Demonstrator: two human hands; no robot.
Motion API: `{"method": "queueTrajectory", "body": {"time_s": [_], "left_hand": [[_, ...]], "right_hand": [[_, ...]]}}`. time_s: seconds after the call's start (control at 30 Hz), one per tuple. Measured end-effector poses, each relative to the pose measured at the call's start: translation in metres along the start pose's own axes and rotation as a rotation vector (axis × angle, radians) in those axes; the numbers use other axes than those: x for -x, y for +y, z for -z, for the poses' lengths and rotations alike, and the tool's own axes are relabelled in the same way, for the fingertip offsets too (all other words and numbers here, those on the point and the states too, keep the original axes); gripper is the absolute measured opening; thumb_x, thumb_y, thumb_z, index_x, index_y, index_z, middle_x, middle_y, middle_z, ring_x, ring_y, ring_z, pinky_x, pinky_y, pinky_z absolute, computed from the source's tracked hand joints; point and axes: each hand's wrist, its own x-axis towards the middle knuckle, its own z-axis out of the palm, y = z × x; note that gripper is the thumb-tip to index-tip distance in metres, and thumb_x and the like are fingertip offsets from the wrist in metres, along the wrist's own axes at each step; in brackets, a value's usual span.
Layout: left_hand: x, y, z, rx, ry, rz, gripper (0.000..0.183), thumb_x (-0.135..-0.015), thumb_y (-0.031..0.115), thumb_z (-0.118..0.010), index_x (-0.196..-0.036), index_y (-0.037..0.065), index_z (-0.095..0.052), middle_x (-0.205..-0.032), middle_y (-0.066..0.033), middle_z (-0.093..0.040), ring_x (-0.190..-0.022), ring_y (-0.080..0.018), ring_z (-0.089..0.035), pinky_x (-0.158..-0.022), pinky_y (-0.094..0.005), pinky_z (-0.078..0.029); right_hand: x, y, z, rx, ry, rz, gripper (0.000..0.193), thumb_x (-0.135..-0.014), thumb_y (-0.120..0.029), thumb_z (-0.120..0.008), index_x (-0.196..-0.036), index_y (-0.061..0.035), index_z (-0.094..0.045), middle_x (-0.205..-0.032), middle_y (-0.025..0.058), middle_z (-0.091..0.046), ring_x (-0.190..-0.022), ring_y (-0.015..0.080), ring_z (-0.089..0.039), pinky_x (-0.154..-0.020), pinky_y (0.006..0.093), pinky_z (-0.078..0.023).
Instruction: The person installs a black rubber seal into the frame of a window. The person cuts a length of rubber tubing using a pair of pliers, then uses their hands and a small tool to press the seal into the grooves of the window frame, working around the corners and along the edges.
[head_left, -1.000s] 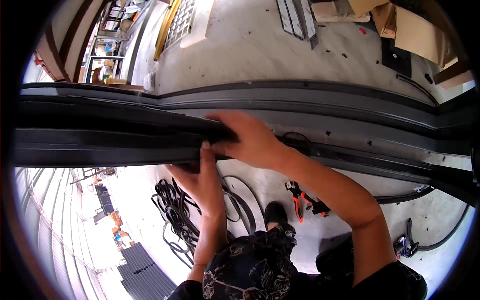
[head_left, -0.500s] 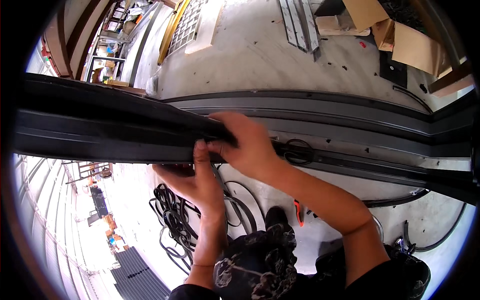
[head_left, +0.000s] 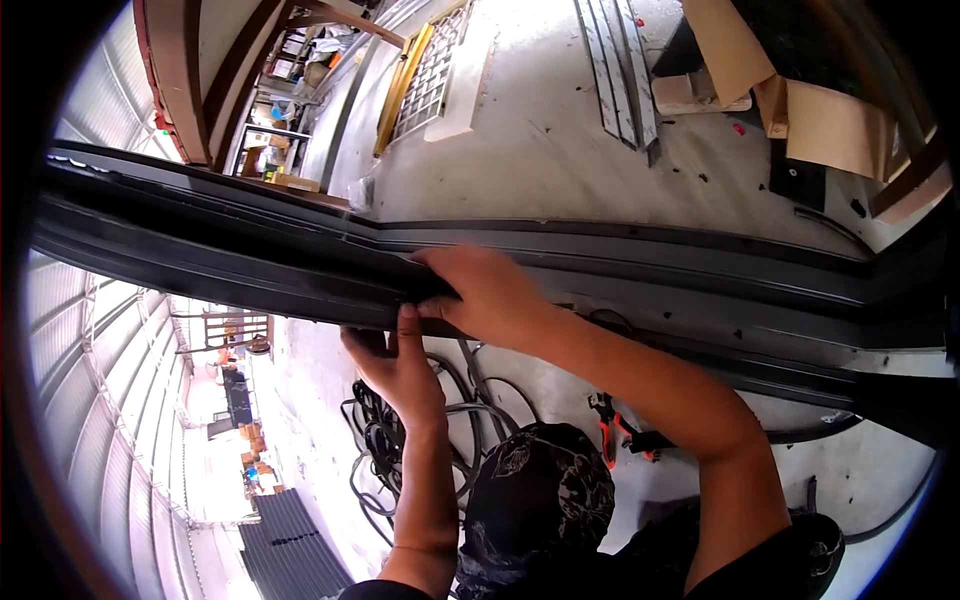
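A dark grey metal frame [head_left: 200, 262] runs across the view, its left-hand profile meeting a long channelled rail [head_left: 690, 262] close to my hands. My left hand [head_left: 402, 385] is closed on the lower edge of that profile, thumb on the face and fingers curled underneath. Just to its right, my right hand [head_left: 492, 300] wraps over the profile from above, thumb and fingers bent round it and nearly touching my left thumb. Its back is slightly blurred. Whether a thin strip lies between the fingertips cannot be made out.
Tangled black strips [head_left: 378, 432] lie on the floor below my left hand. Orange-handled pliers [head_left: 607, 440] rest beneath my right forearm. Beyond the frame are long metal bars [head_left: 618, 85], an open cardboard box [head_left: 835, 125] and a white grid panel [head_left: 435, 75].
The view has shifted, so the surroundings appear further right and lower, and the pliers show more fully. Both hands stay closed on the frame profile, close together.
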Motion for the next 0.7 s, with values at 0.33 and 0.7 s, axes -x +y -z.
{"method": "queueTrajectory", "body": {"time_s": [0.33,0.7], "left_hand": [[-0.008,0.013,0.010,-0.095,-0.035,0.103,0.050,-0.095,0.017,-0.065,-0.131,-0.008,-0.041,-0.121,-0.0151,-0.058,-0.107,-0.0197,-0.056,-0.093,-0.0311,-0.045],[-0.017,0.033,0.002,-0.284,0.042,0.021,0.066,-0.093,0.027,-0.067,-0.138,-0.010,-0.035,-0.132,-0.0209,-0.051,-0.120,-0.0237,-0.049,-0.101,-0.0329,-0.040]], "right_hand": [[0.000,-0.008,-0.003,0.026,-0.023,-0.106,0.049,-0.076,-0.022,-0.076,-0.118,-0.0056,-0.059,-0.105,0.0161,-0.066,-0.098,0.0375,-0.062,-0.083,0.0453,-0.050],[-0.009,-0.028,-0.019,-0.087,0.158,-0.126,0.040,-0.076,-0.018,-0.072,-0.113,-0.0060,-0.061,-0.100,0.0168,-0.066,-0.097,0.0385,-0.061,-0.081,0.0452,-0.050]]}}
